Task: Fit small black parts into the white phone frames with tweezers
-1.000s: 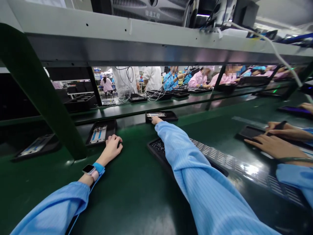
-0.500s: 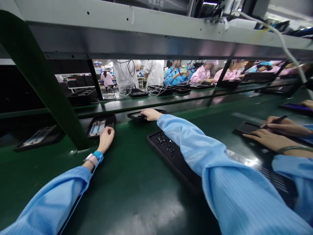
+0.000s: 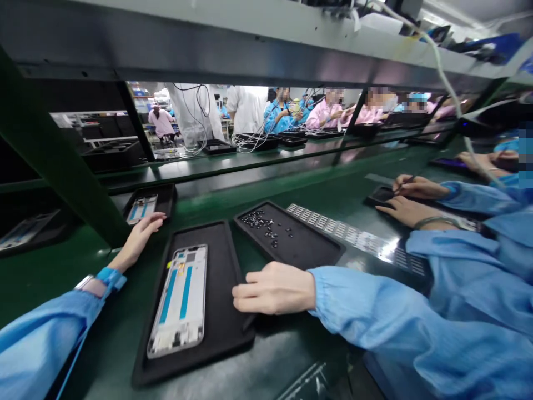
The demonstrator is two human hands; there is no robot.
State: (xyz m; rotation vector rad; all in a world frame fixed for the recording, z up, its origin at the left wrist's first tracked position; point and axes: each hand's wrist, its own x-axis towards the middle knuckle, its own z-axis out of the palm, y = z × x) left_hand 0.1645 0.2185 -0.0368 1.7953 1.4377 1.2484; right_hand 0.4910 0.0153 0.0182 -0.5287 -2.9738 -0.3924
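A black tray [image 3: 220, 261] lies tilted to the view in front of me, holding a silver phone frame [image 3: 195, 300] with two blue strips. My right hand [image 3: 275, 289] grips the right edge of this tray, its fingers over the rim and the thumb hidden. Farther left, my left hand [image 3: 144, 236] is held with fingers stretched out at the near right corner of another black tray [image 3: 169, 194]. That one also carries a phone frame [image 3: 142, 208]; whether the fingertips touch the rim I cannot tell.
Small dark parts are scattered in a black tray [image 3: 303, 244] beyond my right hand. Beside it lies a strip of silver labels [image 3: 333, 226]. At right, a co-worker's hands [image 3: 406, 208] work over a small dark tray. A green post [image 3: 70, 166] slants down at left; a shelf [image 3: 208, 53] hangs overhead.
My right hand has brought a tray from the back of the bench to the front. My left hand's curled fingers have straightened near the left tray. The view has shifted rightward and down.
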